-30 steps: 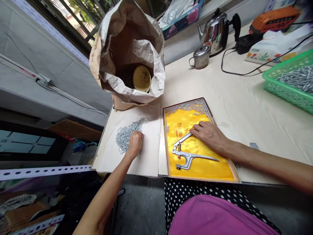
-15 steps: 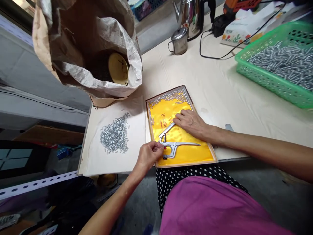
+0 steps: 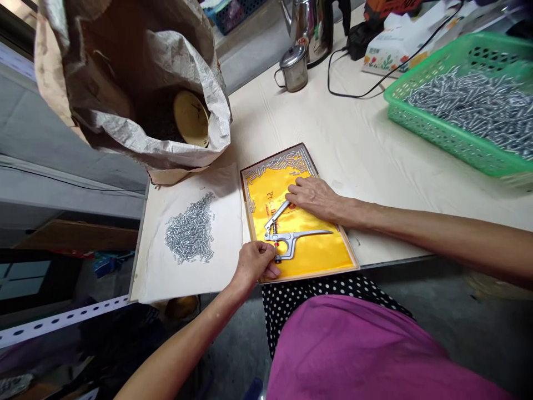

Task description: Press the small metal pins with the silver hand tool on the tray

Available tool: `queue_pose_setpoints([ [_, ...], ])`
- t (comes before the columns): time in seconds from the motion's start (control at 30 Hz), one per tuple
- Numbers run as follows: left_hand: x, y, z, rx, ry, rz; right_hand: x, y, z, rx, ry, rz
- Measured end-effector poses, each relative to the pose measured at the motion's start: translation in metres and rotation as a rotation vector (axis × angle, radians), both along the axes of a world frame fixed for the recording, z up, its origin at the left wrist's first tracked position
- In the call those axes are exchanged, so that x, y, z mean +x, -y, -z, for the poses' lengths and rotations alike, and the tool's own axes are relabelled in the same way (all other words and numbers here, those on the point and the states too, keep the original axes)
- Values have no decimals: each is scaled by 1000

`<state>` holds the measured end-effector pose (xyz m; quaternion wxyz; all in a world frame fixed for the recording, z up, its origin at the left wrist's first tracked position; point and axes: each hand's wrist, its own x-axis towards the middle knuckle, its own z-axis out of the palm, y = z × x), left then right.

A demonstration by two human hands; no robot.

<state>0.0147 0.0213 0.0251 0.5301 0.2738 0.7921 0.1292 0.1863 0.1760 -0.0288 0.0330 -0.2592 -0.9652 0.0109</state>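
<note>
Snap-fastener pliers [image 3: 291, 236] with grey handles and a coil spring lie on yellow printed cloth [image 3: 312, 255] inside a shallow framed tray [image 3: 353, 256]. My right hand [image 3: 314, 198] is closed over the end of the upper handle. At the jaw, by a small red part, my left hand [image 3: 255, 262] has thumb and forefinger pinched together; whatever is between them is too small to make out. Small metal pins [image 3: 285, 161] lie along the tray's far end. Left of the tray, a heap of short metal pins [image 3: 189, 230] rests on a white sheet [image 3: 227, 222].
A large paper sack [image 3: 141, 150] with a yellowish cup [image 3: 191, 119] inside stands at the back left. A green basket [image 3: 441, 136] full of metal pins is on the right. Behind are a lidded metal mug [image 3: 293, 72], a kettle [image 3: 310, 28] and a black cable [image 3: 353, 96].
The view has shifted slightly, moving the table things a little left. My left hand has dropped slightly from the red part to lower on the jaw. My right hand stays on the handle.
</note>
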Motion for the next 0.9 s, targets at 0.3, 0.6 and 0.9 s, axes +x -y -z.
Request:
queue_pose_setpoints([
  [0.3,1,-10,0,-126,-4,54,0,5,2,-3,-17,15],
  [0.6,5,-9,-4,-162,0,13,16,20,-5,-121,-99,-61],
  [0.9,4,-4,-1,-132,5,-8,31,34,-1,-73,-156,-120],
])
